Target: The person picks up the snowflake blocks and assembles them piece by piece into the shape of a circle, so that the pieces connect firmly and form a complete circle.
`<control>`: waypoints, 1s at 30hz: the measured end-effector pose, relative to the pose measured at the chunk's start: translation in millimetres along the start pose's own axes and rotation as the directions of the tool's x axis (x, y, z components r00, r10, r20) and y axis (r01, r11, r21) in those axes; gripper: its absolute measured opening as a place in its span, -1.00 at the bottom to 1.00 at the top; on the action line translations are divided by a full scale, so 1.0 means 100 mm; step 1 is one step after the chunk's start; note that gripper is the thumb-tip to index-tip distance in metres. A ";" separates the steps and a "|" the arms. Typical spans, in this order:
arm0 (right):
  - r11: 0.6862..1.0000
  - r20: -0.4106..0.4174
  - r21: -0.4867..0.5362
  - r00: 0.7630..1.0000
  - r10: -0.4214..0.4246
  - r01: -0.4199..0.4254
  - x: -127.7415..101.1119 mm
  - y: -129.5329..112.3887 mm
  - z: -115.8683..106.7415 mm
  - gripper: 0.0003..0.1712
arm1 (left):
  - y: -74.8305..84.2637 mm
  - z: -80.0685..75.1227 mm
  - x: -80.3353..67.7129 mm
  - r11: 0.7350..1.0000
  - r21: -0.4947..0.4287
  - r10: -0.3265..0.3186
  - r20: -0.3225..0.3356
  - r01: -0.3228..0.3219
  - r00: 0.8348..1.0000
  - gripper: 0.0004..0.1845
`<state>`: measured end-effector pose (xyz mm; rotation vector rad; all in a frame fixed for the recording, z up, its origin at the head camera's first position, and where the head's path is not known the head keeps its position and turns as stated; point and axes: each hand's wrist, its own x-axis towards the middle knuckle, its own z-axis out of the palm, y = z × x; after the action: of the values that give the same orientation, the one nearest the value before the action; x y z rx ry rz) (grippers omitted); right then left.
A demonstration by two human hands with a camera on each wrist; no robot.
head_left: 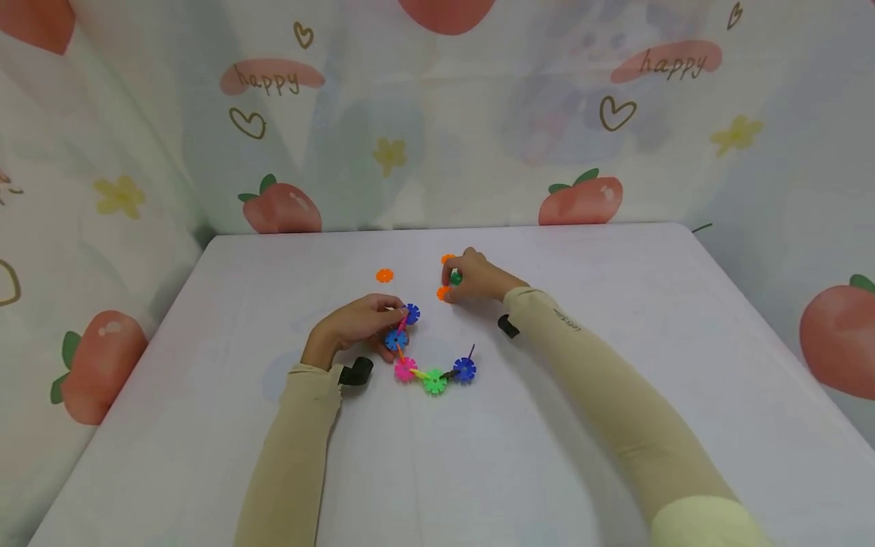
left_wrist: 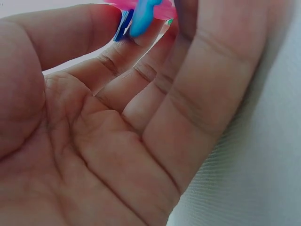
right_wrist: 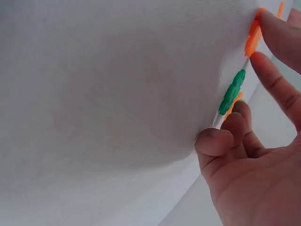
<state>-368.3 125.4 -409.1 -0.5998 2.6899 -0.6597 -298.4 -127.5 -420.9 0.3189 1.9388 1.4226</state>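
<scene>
My left hand [head_left: 358, 320] pinches the upper end of a curved chain of notched plastic discs near a blue disc [head_left: 412, 314]. In the chain are a lighter blue disc [head_left: 396, 339], a pink disc [head_left: 405, 369], a green disc [head_left: 434, 382] and another blue disc [head_left: 465, 370], with edge-on discs between them. Fingers partly hide the chain in the left wrist view. My right hand [head_left: 481, 276] has its thumb and a finger at opposite edges of an orange disc [right_wrist: 254, 35], at the table surface. Beside it lies a dark green disc [right_wrist: 233, 92], with the other fingers curled nearby.
A loose orange disc [head_left: 385, 275] lies on the white table [head_left: 615, 319] beyond my left hand. Another orange disc [head_left: 447, 259] shows just past the right hand's fingers. A printed cloth [head_left: 437, 114] hangs behind the table and along its sides.
</scene>
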 end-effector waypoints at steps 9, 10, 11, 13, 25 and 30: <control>0.997 -0.028 0.065 0.999 -0.045 0.047 -0.09 -0.02 -0.03 -0.77 | 0.02 0.01 0.02 1.000 0.023 0.013 -0.022 -0.012 1.000 -0.69; 0.994 -0.037 0.090 0.998 -0.056 0.059 -0.11 -0.03 -0.03 -0.79 | 0.02 0.02 0.02 1.000 0.027 0.013 -0.027 -0.012 1.000 -0.70; 0.991 -0.045 0.111 0.997 -0.069 0.074 -0.13 -0.05 -0.02 -0.82 | 0.03 0.02 0.03 0.999 0.030 0.014 -0.032 -0.013 0.999 -0.71; 0.983 -0.045 0.157 0.995 -0.091 0.097 -0.18 -0.08 -0.01 -0.87 | 0.04 0.02 0.03 0.999 0.031 0.021 -0.037 -0.020 0.999 -0.71; 0.929 -0.014 0.323 0.983 -0.183 0.178 -0.41 -0.34 0.12 -0.95 | 0.03 0.03 0.04 0.999 0.016 0.051 -0.062 -0.050 0.997 -0.73; 0.924 -0.035 0.336 0.983 -0.183 0.183 -0.46 -0.36 0.12 -0.96 | 0.03 0.04 0.03 0.998 0.025 0.056 -0.072 -0.054 0.996 -0.74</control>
<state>-311.9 113.0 -392.3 -0.7586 2.4557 -1.1434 -298.5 -121.3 -419.9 0.3380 2.0202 1.4661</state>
